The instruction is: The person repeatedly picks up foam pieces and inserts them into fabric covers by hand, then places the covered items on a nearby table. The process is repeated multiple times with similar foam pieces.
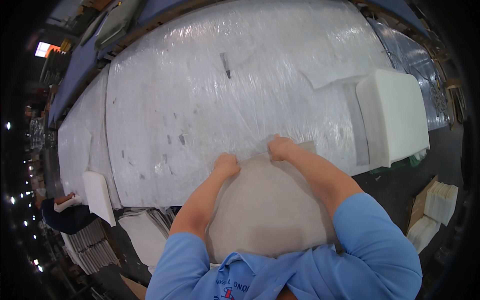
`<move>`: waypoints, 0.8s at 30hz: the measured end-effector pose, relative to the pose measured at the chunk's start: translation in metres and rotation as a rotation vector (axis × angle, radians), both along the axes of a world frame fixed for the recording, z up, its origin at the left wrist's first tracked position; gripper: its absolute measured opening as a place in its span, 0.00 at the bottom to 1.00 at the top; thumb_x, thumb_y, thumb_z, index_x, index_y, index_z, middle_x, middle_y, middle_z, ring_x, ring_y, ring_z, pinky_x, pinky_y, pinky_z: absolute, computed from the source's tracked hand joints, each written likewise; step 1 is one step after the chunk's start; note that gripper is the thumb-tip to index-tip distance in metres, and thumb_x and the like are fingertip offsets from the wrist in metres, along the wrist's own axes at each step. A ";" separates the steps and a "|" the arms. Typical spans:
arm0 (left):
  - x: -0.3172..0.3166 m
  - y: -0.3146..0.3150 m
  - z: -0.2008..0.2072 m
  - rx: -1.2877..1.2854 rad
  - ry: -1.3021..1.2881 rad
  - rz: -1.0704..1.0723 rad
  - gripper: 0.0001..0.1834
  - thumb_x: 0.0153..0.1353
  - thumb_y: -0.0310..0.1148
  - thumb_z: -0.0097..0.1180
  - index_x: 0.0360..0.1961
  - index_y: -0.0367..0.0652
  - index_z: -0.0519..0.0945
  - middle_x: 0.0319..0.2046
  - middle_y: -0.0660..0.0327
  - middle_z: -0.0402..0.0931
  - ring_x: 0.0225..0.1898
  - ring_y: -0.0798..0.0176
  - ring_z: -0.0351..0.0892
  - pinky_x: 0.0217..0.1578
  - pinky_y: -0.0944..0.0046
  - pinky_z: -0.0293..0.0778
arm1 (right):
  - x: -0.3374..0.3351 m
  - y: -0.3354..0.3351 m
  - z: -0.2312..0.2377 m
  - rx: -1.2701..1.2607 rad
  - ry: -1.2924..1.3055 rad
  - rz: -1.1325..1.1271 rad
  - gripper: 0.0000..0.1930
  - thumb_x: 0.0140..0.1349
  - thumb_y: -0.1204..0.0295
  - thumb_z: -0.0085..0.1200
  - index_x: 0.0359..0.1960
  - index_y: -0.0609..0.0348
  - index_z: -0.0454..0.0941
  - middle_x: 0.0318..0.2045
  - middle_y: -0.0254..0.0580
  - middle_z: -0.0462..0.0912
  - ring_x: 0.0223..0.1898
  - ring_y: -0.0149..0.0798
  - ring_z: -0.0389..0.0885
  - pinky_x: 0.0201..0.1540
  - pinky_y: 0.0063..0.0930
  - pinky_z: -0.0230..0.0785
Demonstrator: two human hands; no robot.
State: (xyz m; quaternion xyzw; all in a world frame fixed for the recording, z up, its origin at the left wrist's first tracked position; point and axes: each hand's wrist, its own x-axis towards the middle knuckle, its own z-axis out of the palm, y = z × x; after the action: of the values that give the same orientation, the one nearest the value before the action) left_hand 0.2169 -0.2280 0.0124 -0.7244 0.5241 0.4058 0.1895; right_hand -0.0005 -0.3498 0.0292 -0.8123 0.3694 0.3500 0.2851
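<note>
Here's the worktop, broad and pale, sheathed in shiny, wrinkled clear film with dark scuffs and patches scattered across it. Down at its near edge, the beige fabric is stretched between the hands and the wearer's body: the left hand's grip is closed on its upper-left edge, and the right hand's grip is clamped on the top edge, fingers curled in. Over to the right, a thick white foam pad stands on the worktop; a thinner white pad is at the left end, near a co-worker in dark clothing. White pads are stacked at lower right, and small lights dot the dim room on the left. As for writing, the light-blue shirt carries dark lettering and a red-and-blue emblem.
</note>
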 end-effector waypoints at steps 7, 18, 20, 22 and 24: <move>-0.014 0.005 -0.006 -0.216 0.333 0.261 0.22 0.60 0.45 0.65 0.51 0.42 0.85 0.43 0.49 0.86 0.50 0.47 0.84 0.52 0.51 0.78 | -0.017 -0.001 -0.006 0.052 -0.266 -0.287 0.10 0.69 0.68 0.54 0.49 0.54 0.78 0.42 0.54 0.84 0.48 0.51 0.83 0.49 0.46 0.75; -0.062 -0.015 -0.016 0.017 0.102 0.216 0.26 0.74 0.51 0.49 0.57 0.43 0.84 0.57 0.47 0.83 0.59 0.41 0.80 0.58 0.47 0.75 | -0.019 0.022 -0.007 0.197 -0.030 -0.462 0.16 0.74 0.60 0.53 0.40 0.62 0.81 0.28 0.51 0.86 0.25 0.49 0.84 0.30 0.44 0.78; -0.082 -0.010 -0.008 -0.102 0.036 0.276 0.24 0.75 0.50 0.48 0.53 0.42 0.85 0.53 0.46 0.84 0.57 0.40 0.82 0.57 0.46 0.76 | -0.025 0.032 -0.024 0.067 -0.134 -0.532 0.18 0.75 0.58 0.51 0.39 0.62 0.82 0.29 0.53 0.87 0.28 0.52 0.86 0.35 0.47 0.78; -0.095 -0.003 -0.005 -0.237 -0.040 0.291 0.21 0.75 0.47 0.48 0.48 0.42 0.85 0.48 0.46 0.85 0.53 0.40 0.83 0.53 0.45 0.76 | -0.026 0.043 -0.041 -0.090 -0.245 -0.709 0.20 0.76 0.56 0.48 0.41 0.61 0.83 0.31 0.54 0.87 0.33 0.55 0.87 0.40 0.49 0.78; -0.098 0.001 -0.010 -0.374 -0.117 0.273 0.19 0.75 0.44 0.48 0.42 0.42 0.85 0.43 0.47 0.87 0.47 0.39 0.86 0.47 0.45 0.77 | -0.019 0.053 -0.047 -0.225 -0.314 -0.849 0.21 0.76 0.54 0.46 0.42 0.60 0.83 0.34 0.56 0.87 0.39 0.59 0.87 0.45 0.52 0.76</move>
State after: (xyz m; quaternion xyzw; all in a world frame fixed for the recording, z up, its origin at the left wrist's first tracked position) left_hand 0.1186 -0.2266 0.0020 -0.8333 0.4754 0.2809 0.0257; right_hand -0.0197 -0.2968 -0.0181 -0.6584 0.6570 0.0328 0.3658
